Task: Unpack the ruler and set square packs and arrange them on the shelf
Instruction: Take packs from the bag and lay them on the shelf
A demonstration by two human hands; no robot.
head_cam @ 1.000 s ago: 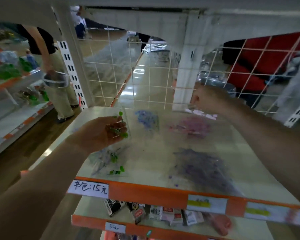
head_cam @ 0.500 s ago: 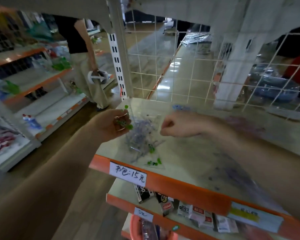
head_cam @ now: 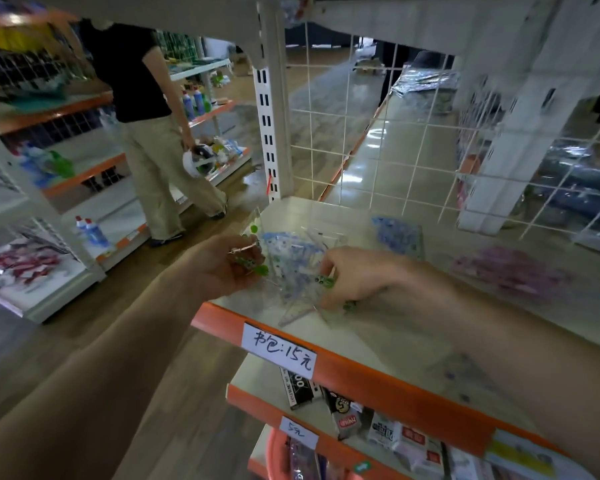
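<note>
The left hand (head_cam: 229,268) and the right hand (head_cam: 354,278) each pinch 1 clear ruler pack (head_cam: 291,268) at the front left corner of the shelf (head_cam: 378,341). Best to hold the slippery film taut and lay it flat, square to the orange lip (clear of the blue pack (head_cam: 399,237) and purple pack (head_cam: 510,275) farther right). Inside are thin, stiff, see-through plastic pieces, triangular and straight-edged, dotted green.

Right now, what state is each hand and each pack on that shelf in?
left hand: grips green-dotted pack at the left end of the shelf.
right hand: pinches blue-printed pack.
blue-printed pack: tilted, corner pointing down toward the shelf.
blue pack: lying flat at the back, no hand on it.
purple pack: lying flat, blurred.
</note>
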